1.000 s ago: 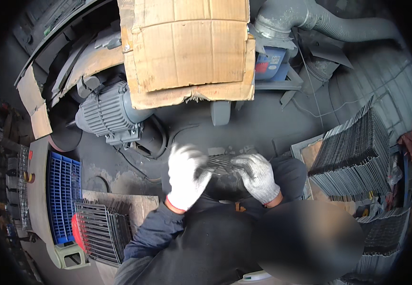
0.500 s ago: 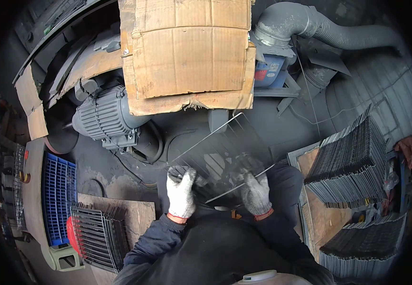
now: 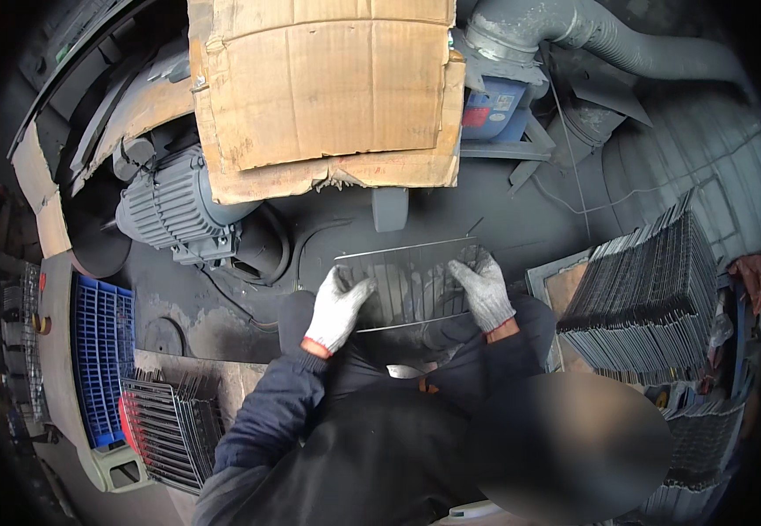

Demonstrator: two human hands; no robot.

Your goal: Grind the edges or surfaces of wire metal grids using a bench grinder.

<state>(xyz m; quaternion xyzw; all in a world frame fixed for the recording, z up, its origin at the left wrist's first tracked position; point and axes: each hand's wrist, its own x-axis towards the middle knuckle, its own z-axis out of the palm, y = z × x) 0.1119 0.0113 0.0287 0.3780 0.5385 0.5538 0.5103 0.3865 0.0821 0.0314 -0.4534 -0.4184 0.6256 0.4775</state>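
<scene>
A thin rectangular wire rack (image 3: 405,248) with pale outer bars and fine dark wires is held in front of my lap by both hands. My left hand (image 3: 336,309), in a whitish knit glove, is closed on its left end, thumb pointing inward. At the other end my right hand (image 3: 484,289), in a greyer glove, grips the rack with the thumb over its face. The far long bar tilts slightly up to the right. The fingers behind the rack are mostly hidden.
Dense stacks of wire racks (image 3: 643,298) stand at my right. Several more dark racks (image 3: 170,434) are at the lower left, near a blue plastic crate (image 3: 104,351). Ahead are a cardboard-covered machine (image 3: 328,96), a grey motor (image 3: 174,206) and a ribbed duct (image 3: 626,53).
Both hands have turned the wire rack from a steep slant to nearly level. My right hand has risen away from my lap, and my left has risen slightly.
</scene>
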